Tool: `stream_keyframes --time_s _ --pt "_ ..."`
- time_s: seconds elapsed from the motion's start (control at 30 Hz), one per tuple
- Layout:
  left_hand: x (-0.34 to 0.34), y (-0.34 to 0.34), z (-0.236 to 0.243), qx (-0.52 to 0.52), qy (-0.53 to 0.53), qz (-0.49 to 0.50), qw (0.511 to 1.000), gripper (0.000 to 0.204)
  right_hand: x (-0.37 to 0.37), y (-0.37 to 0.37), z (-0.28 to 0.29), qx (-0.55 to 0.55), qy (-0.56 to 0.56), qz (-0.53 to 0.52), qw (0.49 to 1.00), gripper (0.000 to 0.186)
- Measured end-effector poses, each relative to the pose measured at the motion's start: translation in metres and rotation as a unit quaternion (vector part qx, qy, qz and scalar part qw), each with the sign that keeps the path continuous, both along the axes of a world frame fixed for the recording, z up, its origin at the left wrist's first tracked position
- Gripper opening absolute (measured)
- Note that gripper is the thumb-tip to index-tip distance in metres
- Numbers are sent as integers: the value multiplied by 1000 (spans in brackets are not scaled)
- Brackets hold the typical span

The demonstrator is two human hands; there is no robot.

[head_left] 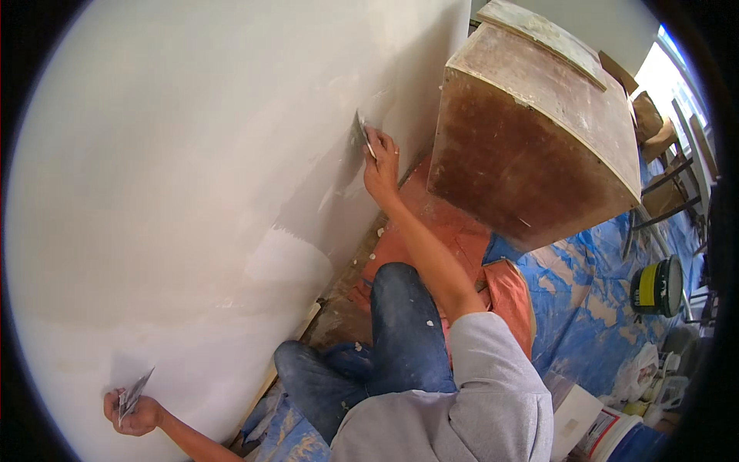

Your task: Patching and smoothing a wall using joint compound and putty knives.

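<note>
Right hand stretched forward on straight arm, gripping putty knife, blade pressed flat on white wall. Left hand low beside wall, elbow bent, clenched around second scraper, blade tilted up. Knees in blue jeans folded near baseboard. Brown wooden cabinet just beside.

Daylight pours in from a bright, blown-out window at the upper right of the frame. The broad white plastered wall is evenly lit, with soft grey shadows across its middle and lower part. Fisheye bending curves straight edges; black vignette rings the corners. Focus is fairly sharp centrally, softer toward the rim.
</note>
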State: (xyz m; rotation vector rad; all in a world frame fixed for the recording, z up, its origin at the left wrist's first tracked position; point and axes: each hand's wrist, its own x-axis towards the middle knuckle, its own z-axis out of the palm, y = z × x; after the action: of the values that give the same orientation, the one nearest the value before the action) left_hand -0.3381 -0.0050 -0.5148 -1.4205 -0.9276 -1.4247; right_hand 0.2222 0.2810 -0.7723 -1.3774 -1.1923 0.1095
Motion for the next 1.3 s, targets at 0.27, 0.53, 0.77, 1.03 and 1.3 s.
stream_keyframes --time_s 0.27,0.53,0.77,1.03,1.3 --pt "-25 0 -19 -49 -6 -67 997 65 126 72 3 -12 168 -32 985 37" --pt "15 23 -26 -22 -56 -88 994 59 129 58 -9 26 28 -4 999 41" --pt "10 7 -19 -42 -55 -98 993 58 -45 -40 29 20 58 62 996 44" --pt "2 10 -28 -53 -31 -172 983 42 -211 -158 53 26 24 98 995 67" --pt "21 19 -22 -42 15 -148 988 32 -315 -229 35 57 -55 135 988 74"
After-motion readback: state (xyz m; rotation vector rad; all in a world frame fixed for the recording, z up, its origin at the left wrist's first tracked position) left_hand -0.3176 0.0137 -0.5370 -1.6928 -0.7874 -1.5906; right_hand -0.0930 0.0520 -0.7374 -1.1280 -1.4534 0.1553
